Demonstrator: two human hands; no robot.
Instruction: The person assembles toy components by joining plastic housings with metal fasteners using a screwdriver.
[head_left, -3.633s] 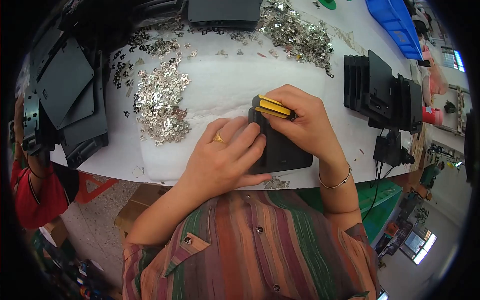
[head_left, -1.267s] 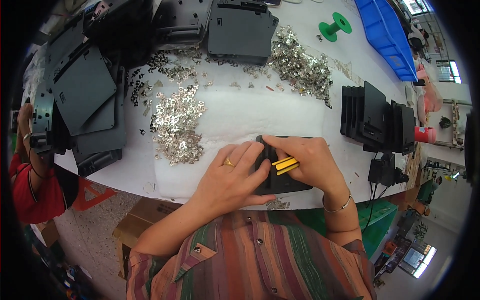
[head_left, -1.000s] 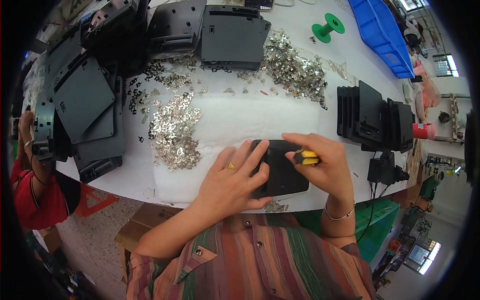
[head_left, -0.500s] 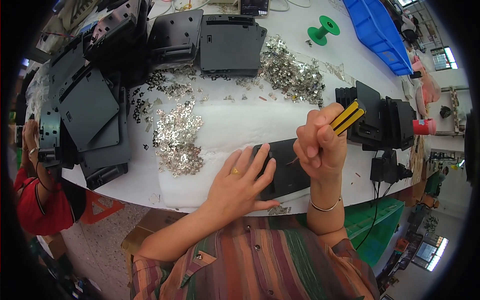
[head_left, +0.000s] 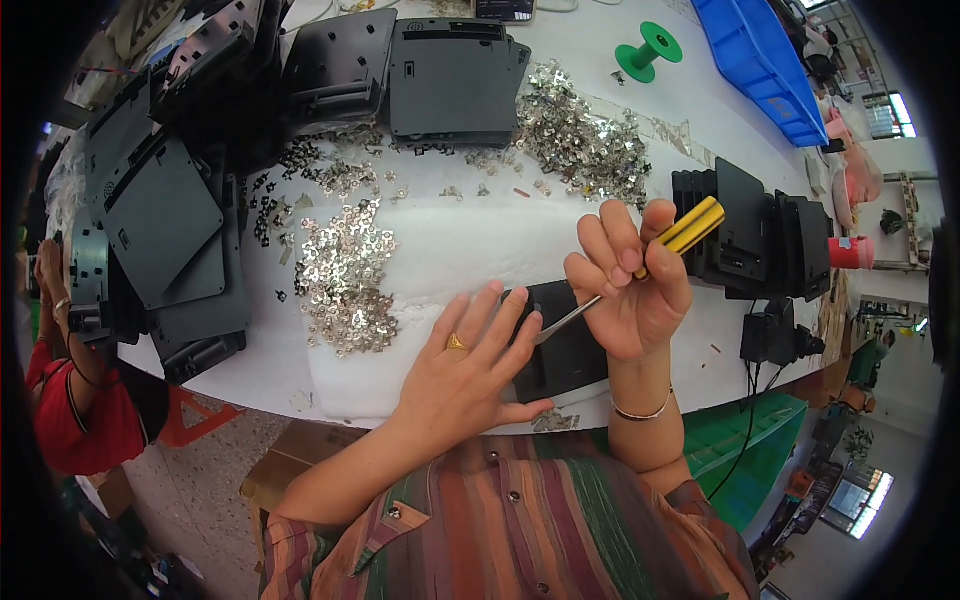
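A dark flat plastic panel [head_left: 570,355] lies on the white foam sheet in front of me. My left hand [head_left: 465,365] rests at its left edge, fingers spread and stretched out, with a gold ring on one of them. Above the panel's right part, my right hand [head_left: 632,285] is closed around a screwdriver [head_left: 690,232] with a yellow and black handle. Its thin metal shaft slants down to the left, and the tip comes close to my left fingertips; whether it touches the panel I cannot tell. Left of my left hand lies a pile of small shiny metal clips [head_left: 348,290].
A bigger heap of metal pieces [head_left: 590,135] lies farther back. Dark panels [head_left: 165,225] are stacked at left, with others [head_left: 745,230] standing at right. Beyond are a green spool [head_left: 650,52] and a blue bin [head_left: 765,70]. Another person's arm [head_left: 55,285] shows far left.
My right hand has turned and its fingers have opened up somewhat, so the screwdriver's shaft now shows, slanting toward the panel. My left hand has shifted slightly left in the picture.
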